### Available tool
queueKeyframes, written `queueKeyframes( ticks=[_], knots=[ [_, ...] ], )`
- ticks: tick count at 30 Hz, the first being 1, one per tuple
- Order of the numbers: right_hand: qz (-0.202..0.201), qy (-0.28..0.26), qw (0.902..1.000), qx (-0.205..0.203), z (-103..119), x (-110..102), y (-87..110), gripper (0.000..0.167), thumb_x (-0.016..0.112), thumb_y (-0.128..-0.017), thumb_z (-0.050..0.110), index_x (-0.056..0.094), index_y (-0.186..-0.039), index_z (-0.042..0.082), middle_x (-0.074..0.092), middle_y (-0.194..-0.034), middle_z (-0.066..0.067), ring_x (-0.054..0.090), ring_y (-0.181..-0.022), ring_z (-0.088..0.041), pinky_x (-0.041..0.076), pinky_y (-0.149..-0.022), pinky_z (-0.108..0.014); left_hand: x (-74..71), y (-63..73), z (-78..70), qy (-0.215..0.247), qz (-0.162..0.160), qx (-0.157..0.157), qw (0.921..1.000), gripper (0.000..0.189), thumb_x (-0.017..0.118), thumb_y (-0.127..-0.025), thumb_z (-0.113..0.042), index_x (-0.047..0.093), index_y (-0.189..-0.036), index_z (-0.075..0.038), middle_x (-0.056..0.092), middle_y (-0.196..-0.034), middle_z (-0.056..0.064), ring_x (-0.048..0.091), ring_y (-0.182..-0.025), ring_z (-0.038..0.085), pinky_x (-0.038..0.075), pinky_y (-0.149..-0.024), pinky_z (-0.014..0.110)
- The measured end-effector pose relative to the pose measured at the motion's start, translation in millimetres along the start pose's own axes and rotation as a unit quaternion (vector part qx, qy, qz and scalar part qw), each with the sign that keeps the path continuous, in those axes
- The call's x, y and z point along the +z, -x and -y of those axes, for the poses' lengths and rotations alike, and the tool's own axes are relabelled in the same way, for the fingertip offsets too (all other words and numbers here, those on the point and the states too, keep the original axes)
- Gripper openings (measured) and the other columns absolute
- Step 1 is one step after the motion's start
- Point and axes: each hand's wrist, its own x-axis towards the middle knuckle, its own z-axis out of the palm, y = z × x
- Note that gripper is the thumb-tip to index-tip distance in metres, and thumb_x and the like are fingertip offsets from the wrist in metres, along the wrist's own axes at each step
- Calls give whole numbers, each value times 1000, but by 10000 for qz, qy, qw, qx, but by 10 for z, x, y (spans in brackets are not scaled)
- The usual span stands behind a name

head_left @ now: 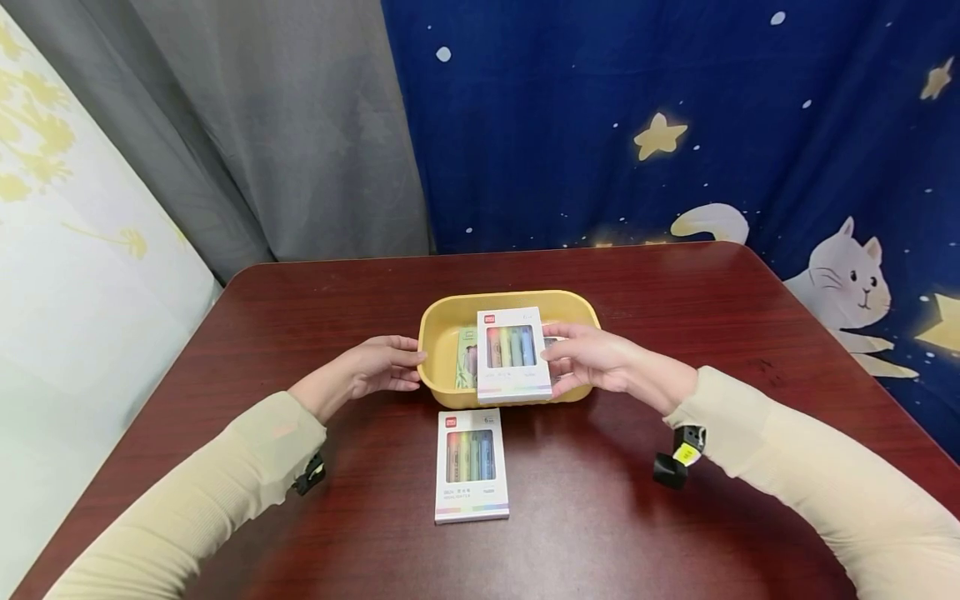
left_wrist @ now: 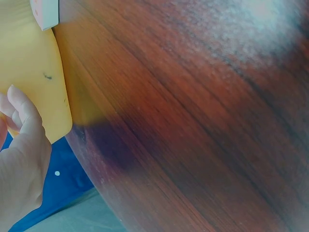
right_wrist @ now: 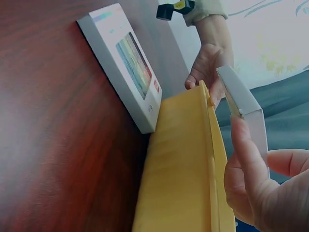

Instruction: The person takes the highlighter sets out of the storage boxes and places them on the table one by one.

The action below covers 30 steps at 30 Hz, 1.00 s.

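Note:
My right hand (head_left: 588, 358) pinches a white box of highlighters (head_left: 514, 387) by its right edge, holding it above the yellow basket (head_left: 442, 312). In the right wrist view, the thumb and fingers sit on either side of this box (right_wrist: 248, 99). My left hand (head_left: 378, 367) holds the basket's left end, with fingertips at the rim. A similar highlighter box (head_left: 472, 500) lies on the table in front of the basket, window side up. Inside the basket is a green package (head_left: 466, 358), partly hidden by the held box.
The dark red wooden table (head_left: 330, 292) reaches back to a grey curtain (head_left: 300, 125) and a blue star-patterned curtain (head_left: 555, 125). A white panel with yellow flowers (head_left: 67, 292) stands at the left.

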Motion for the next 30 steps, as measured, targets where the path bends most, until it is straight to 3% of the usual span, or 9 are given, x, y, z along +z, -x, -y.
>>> queueKeyframes(
  ticks=[7,15,24,30],
  knots=[
    [174,-193,9996,-52,-99,-26,170,48,39,-90,-3,19,-134,-4,60,-98,-8,62,-84,-20,56,-70,-39,14,11,-8,-2,-43,-27,10000,37,52,-92,-7,35,-124,3,58,-78,3,59,-63,11,56,-66,26],
    [375,-153,9992,-79,-245,-10,348,53,43,-89,-2,17,-135,-5,61,-100,-9,62,-87,-21,56,-69,-38,-15,-12,29,-30,-81,-21,10000,42,52,-92,-9,33,-127,4,57,-80,4,59,-66,12,56,-68,26],
    [1091,-290,9935,-142,-452,2,481,47,43,-90,-2,21,-131,-7,62,-105,-10,62,-92,-22,56,-72,-40,-17,-18,39,22,-68,-2,10000,41,53,-92,-9,34,-126,3,57,-81,5,59,-66,12,56,-68,27],
    [1282,-338,9911,-135,-598,4,570,45,45,-91,1,24,-130,-8,63,-104,-9,62,-93,-22,55,-72,-43,-5,-7,24,23,-72,5,10000,41,52,-92,-9,34,-126,4,57,-81,5,59,-65,12,56,-67,26]
  ],
)
